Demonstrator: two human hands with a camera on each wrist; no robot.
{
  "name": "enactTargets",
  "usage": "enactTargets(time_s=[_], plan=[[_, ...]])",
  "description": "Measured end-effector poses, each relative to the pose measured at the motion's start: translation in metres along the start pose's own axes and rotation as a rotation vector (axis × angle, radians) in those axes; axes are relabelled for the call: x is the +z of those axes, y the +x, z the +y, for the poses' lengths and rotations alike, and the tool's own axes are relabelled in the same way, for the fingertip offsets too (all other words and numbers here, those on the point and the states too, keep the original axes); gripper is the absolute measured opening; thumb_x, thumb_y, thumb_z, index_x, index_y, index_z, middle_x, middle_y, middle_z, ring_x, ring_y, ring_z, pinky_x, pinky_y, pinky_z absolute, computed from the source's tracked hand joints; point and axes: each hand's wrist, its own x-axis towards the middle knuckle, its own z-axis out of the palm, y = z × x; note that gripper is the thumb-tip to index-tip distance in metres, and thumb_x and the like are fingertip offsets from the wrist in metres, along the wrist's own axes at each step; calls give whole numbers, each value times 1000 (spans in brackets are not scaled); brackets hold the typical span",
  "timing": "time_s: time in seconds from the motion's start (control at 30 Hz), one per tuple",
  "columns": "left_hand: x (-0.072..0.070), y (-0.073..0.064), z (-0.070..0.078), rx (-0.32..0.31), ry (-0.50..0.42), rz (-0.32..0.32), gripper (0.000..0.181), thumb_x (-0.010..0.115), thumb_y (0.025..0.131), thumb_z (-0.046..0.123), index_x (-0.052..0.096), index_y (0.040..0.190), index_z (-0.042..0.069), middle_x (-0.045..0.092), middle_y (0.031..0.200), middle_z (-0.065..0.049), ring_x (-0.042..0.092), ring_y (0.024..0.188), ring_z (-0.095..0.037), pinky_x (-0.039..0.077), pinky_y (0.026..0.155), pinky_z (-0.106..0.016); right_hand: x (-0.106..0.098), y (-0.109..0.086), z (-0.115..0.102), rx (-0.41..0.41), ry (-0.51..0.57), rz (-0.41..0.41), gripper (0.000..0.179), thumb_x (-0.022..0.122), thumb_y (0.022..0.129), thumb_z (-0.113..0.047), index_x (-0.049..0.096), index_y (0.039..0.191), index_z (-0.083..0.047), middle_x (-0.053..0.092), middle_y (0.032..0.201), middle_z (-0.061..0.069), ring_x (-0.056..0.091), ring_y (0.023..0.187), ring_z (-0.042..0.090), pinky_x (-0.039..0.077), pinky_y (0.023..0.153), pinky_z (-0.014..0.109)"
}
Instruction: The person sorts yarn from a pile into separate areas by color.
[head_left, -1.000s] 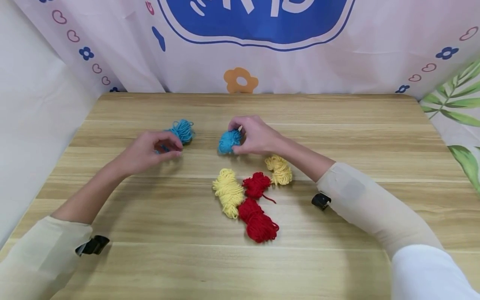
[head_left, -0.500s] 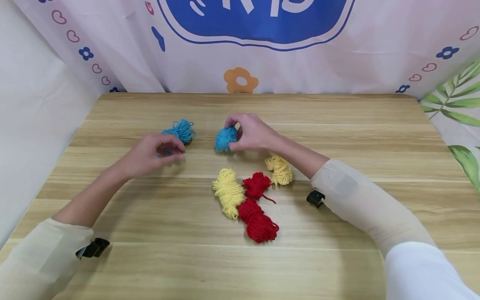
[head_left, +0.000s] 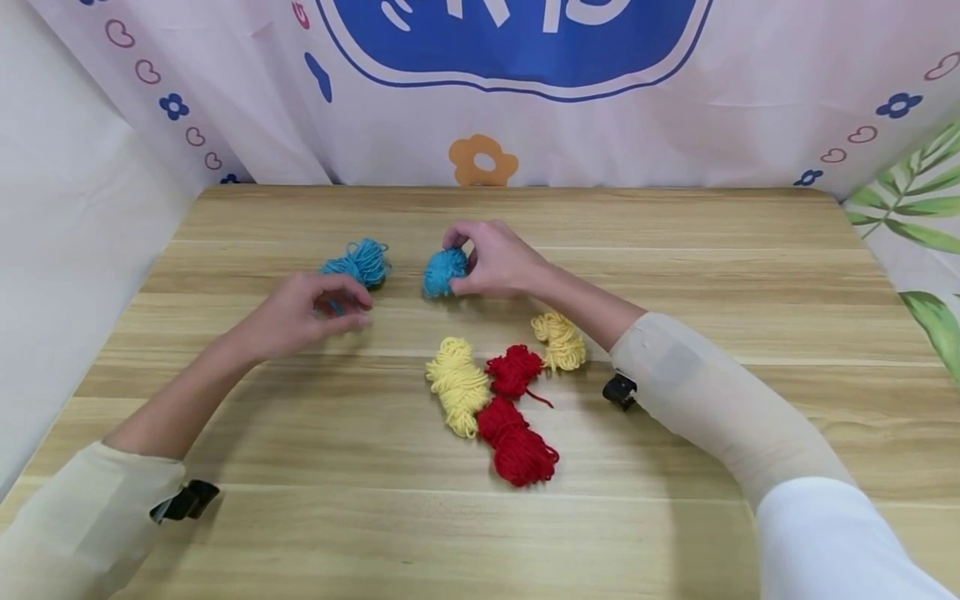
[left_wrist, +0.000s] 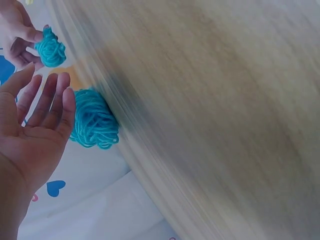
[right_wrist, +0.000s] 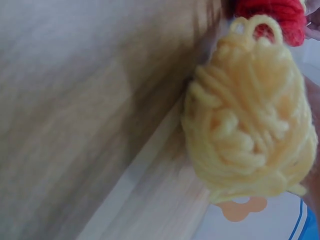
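Note:
Between the thumb and fingers of my right hand (head_left: 498,262) is a small bundle of blue yarn (head_left: 442,273), pinched from its right side. Whether it touches the wooden table is hard to tell. My left hand (head_left: 298,317) hovers just in front of a larger blue yarn bundle (head_left: 366,262), its fingers loose and holding nothing, and partly covers it in the head view. From the left wrist, that larger bundle (left_wrist: 95,120) lies behind the loosely extended fingers, while the pinched bundle (left_wrist: 51,49) shows farther off.
Nearer me on the table (head_left: 315,533) lie a yellow yarn bundle (head_left: 457,390), a small red one (head_left: 515,371) with a loose tail, a longer red one (head_left: 521,450) and a pale yellow one (head_left: 561,342) beneath my right forearm. A printed cloth (head_left: 600,137) hangs behind the table.
My right hand has carried the small blue yarn bundle a little left and farther from me, toward the larger one. The left hand has shifted slightly toward me. The other bundles have stayed put.

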Motion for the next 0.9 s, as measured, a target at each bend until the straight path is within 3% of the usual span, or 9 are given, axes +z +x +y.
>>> enactTargets(time_s=[0.37, 0.7, 0.9], plan=[[6, 0, 6, -39, -26, -49, 14, 78, 91, 3, 74, 105, 2, 74, 99, -4, 68, 89, -15, 57, 74, -25, 2, 6, 1, -13, 2, -1, 45, 83, 83, -13, 64, 122, -1, 67, 121, 13, 71, 87, 20, 57, 83, 27], [11, 2, 7, -9, -65, -83, 15, 78, 91, 1, 74, 105, 0, 74, 99, -7, 70, 90, -17, 58, 73, -26, 4, 11, 1, 5, 3, -22, 45, 83, 84, -13, 63, 123, -2, 66, 123, 13, 71, 89, 20, 57, 85, 27], [14, 2, 10, -40, -84, -117, 14, 77, 93, 2, 73, 107, 1, 74, 100, -6, 69, 93, -18, 58, 76, -26, 4, 15, 1, 12, 0, -28, 45, 83, 84, -12, 62, 124, -1, 66, 124, 13, 70, 91, 20, 56, 85, 28]])
